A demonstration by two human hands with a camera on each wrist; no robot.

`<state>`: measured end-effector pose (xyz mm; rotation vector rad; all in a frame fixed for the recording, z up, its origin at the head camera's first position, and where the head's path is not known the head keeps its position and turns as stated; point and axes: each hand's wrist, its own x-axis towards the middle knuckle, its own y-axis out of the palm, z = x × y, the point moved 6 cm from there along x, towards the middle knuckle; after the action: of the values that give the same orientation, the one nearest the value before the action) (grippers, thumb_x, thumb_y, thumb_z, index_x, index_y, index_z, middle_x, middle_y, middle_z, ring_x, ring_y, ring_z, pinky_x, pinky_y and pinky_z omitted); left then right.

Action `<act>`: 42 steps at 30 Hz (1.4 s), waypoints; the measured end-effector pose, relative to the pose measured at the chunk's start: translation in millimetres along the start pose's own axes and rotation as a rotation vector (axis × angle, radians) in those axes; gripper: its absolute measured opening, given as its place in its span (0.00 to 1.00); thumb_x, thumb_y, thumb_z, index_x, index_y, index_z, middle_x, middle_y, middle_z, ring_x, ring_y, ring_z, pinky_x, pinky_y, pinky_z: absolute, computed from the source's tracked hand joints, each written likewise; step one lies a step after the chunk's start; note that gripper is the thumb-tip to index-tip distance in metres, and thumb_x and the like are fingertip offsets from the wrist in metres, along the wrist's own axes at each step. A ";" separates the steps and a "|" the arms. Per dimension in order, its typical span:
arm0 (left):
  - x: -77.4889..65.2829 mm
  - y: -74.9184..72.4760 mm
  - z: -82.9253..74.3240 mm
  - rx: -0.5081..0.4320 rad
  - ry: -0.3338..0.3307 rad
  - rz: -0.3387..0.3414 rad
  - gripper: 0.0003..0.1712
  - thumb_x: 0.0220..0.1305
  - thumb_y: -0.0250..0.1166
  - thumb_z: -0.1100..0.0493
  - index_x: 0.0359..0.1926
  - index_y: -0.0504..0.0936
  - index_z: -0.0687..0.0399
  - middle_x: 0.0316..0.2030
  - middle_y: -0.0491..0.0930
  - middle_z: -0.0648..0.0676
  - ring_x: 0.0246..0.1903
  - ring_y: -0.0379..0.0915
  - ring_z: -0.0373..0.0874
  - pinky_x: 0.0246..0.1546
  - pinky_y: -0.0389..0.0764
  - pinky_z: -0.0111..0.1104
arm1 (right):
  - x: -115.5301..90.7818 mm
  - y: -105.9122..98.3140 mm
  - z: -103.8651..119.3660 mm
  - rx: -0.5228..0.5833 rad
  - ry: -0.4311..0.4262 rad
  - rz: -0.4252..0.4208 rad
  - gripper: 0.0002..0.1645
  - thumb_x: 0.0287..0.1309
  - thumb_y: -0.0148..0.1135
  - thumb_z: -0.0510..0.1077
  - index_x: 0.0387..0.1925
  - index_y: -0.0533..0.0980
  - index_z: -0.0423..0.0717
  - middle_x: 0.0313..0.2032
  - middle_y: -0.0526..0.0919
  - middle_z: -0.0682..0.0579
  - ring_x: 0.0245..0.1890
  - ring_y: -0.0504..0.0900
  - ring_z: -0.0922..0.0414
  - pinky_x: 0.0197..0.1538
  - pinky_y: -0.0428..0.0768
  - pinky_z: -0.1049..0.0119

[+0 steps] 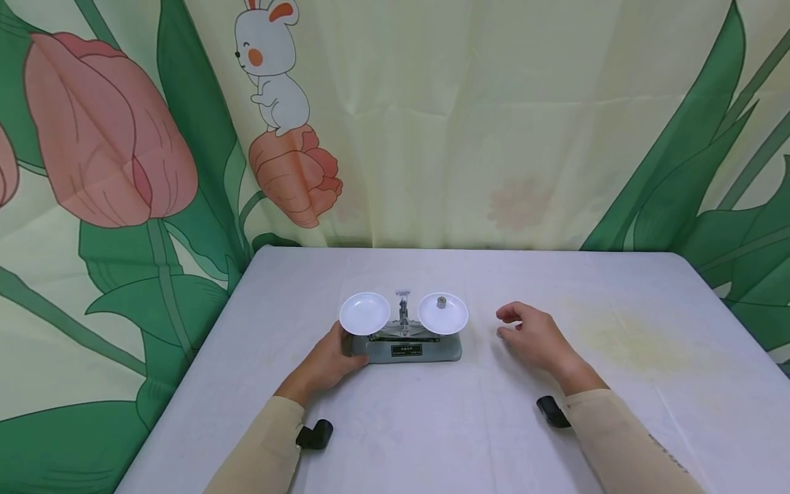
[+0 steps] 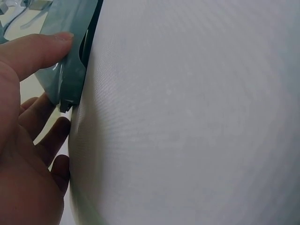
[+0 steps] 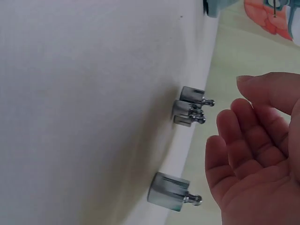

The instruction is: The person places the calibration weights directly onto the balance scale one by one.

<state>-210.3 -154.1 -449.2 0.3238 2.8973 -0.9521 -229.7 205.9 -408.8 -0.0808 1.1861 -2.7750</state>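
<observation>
A grey-green balance scale (image 1: 406,346) stands mid-table with two white pans. The left pan (image 1: 365,313) is bare; the right pan (image 1: 450,319) carries one small metal weight (image 1: 441,302). My left hand (image 1: 336,357) grips the left end of the scale's base (image 2: 70,61), thumb (image 2: 44,49) on one face and fingers curled behind it. My right hand (image 1: 524,333) hovers right of the scale, fingers relaxed, holding nothing. In the right wrist view this open hand (image 3: 253,145) sits beside three knobbed metal weights (image 3: 187,110) standing on the cloth, one of them larger (image 3: 171,190).
A white cloth covers the table (image 1: 432,432). A printed curtain (image 1: 494,123) with tulips and a rabbit hangs right behind the far edge. Black wrist cameras (image 1: 315,434) (image 1: 552,412) sit on both sleeves.
</observation>
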 end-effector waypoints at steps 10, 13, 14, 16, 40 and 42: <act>-0.6 -1.8 -1.1 0.004 -0.009 -0.008 0.53 0.57 0.75 0.61 0.77 0.53 0.58 0.74 0.59 0.60 0.74 0.49 0.57 0.72 0.50 0.56 | 0.6 7.7 -5.8 -0.041 -0.007 0.006 0.14 0.64 0.61 0.39 0.50 0.78 0.39 0.48 0.82 0.42 0.47 0.78 0.45 0.54 0.77 0.46; 0.1 -1.6 -0.5 0.006 -0.011 -0.010 0.53 0.57 0.75 0.61 0.77 0.53 0.58 0.74 0.59 0.61 0.74 0.49 0.58 0.71 0.51 0.56 | 1.2 9.4 -4.4 -0.067 -0.015 0.007 0.13 0.64 0.61 0.38 0.49 0.78 0.38 0.47 0.82 0.42 0.49 0.78 0.44 0.55 0.77 0.45; 0.2 -1.6 -0.7 0.006 -0.011 -0.010 0.53 0.57 0.75 0.61 0.77 0.53 0.58 0.74 0.59 0.61 0.74 0.49 0.58 0.71 0.51 0.56 | 1.3 9.8 -3.8 -0.076 -0.016 0.008 0.13 0.63 0.61 0.37 0.49 0.78 0.38 0.47 0.82 0.42 0.50 0.78 0.43 0.56 0.77 0.45; 0.5 -1.2 -0.7 0.005 -0.008 -0.008 0.53 0.57 0.75 0.61 0.76 0.53 0.58 0.74 0.59 0.61 0.74 0.49 0.58 0.71 0.51 0.56 | 1.5 10.3 -1.8 -0.099 -0.021 0.006 0.13 0.63 0.61 0.36 0.48 0.78 0.37 0.46 0.83 0.41 0.50 0.78 0.42 0.56 0.76 0.44; -0.7 -0.3 -0.9 0.027 -0.001 -0.010 0.53 0.57 0.75 0.61 0.76 0.54 0.58 0.73 0.60 0.61 0.74 0.50 0.58 0.71 0.52 0.57 | 8.2 23.9 -2.9 -0.153 0.069 0.090 0.14 0.64 0.58 0.31 0.51 0.75 0.34 0.46 0.81 0.41 0.47 0.77 0.44 0.57 0.77 0.44; -0.8 -0.5 -1.0 0.025 -0.003 -0.011 0.52 0.57 0.75 0.61 0.76 0.54 0.58 0.73 0.60 0.61 0.74 0.50 0.58 0.71 0.51 0.56 | 8.2 24.6 -2.7 -0.155 0.077 0.097 0.14 0.64 0.57 0.31 0.51 0.75 0.34 0.46 0.81 0.40 0.46 0.77 0.45 0.57 0.77 0.44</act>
<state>-209.7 -154.1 -448.0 0.3085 2.8895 -0.9909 -235.8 189.8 -428.5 0.0678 1.3834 -2.6213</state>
